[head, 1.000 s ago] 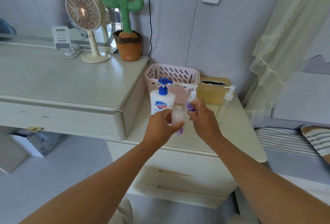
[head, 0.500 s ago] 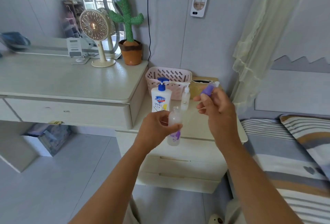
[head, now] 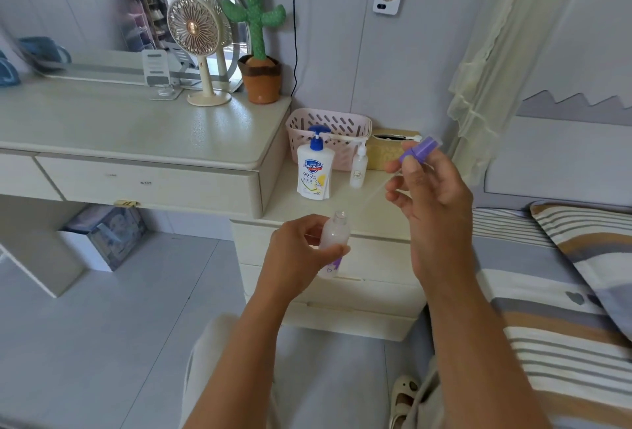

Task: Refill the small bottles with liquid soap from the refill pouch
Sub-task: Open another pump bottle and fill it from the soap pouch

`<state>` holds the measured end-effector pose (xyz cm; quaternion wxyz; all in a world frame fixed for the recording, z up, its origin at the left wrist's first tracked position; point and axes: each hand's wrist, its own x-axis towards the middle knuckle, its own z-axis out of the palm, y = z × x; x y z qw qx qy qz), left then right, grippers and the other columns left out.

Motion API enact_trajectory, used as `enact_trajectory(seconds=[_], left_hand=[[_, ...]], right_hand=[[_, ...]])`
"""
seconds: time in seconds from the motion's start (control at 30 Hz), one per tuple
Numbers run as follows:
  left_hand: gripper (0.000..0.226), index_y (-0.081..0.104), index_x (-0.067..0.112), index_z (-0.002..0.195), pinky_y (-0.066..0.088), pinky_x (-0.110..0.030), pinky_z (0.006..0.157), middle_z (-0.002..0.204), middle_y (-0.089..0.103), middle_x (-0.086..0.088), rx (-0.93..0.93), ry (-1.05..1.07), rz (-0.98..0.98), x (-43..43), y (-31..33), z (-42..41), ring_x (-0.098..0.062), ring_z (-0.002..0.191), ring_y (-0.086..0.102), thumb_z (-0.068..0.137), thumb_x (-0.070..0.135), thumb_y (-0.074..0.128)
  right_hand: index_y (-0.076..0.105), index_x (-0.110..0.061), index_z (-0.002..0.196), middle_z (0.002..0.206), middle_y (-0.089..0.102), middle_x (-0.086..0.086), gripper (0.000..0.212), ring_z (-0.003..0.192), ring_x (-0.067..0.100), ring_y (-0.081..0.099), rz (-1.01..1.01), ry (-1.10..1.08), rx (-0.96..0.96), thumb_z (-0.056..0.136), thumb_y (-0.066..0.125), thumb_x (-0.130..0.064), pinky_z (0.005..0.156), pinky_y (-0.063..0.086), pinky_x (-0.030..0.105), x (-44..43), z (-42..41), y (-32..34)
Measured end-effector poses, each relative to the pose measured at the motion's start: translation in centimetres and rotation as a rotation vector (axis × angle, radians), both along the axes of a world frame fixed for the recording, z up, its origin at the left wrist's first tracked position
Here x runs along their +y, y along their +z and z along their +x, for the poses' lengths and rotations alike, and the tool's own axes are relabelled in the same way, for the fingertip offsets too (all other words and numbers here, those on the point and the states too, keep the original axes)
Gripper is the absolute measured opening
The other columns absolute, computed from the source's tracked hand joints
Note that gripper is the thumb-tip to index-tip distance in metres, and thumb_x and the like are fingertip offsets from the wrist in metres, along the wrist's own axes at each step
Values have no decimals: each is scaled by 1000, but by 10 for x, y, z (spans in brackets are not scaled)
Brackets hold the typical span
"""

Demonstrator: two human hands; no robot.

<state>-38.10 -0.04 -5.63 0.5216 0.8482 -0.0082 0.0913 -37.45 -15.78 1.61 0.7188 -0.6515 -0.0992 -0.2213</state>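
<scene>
Left hand [head: 301, 251] grip: wrapped round small bottle [head: 334, 237], upright, in air before the table [head: 294, 206] drawers. Right hand [head: 434, 196] grip: pinching purple cap [head: 419, 150], lifted clear. Advice: park cap, keep bottle plumb, neck exposed. Bottle frosted, translucent, purple print low, seemingly near empty.

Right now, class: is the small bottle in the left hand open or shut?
Open: the small bottle has a bare neck, and the right hand holds the purple cap away from it.
</scene>
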Motion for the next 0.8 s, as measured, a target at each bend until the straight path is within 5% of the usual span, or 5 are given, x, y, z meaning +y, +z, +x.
enact_trajectory(seconds=[0.4,0.6,0.8], left_hand=[[36,69,29,100,48,-6,67,89,70,17,-16,-3,44,-2,5,-6,5,82,63,68,34,83],[32,68,31,96,49,-6,67,85,71,17,-28,-22,35,-7,13,-6,6,78,63,68,34,83],[32,70,28,98,52,-11,68,85,72,14,-22,-39,45,-8,16,-6,4,76,64,69,35,83]], right_hand=[[59,-13,111,93,71,1,20,78,12,63,-68,43,50,98,50,-24,77,55,29,9,2,-12],[61,-23,114,102,71,-11,22,88,-3,62,-226,123,159,94,54,-31,69,48,11,12,2,-30],[63,-27,117,113,67,-11,26,105,9,61,-330,165,230,93,56,-31,83,53,24,10,3,-42]])
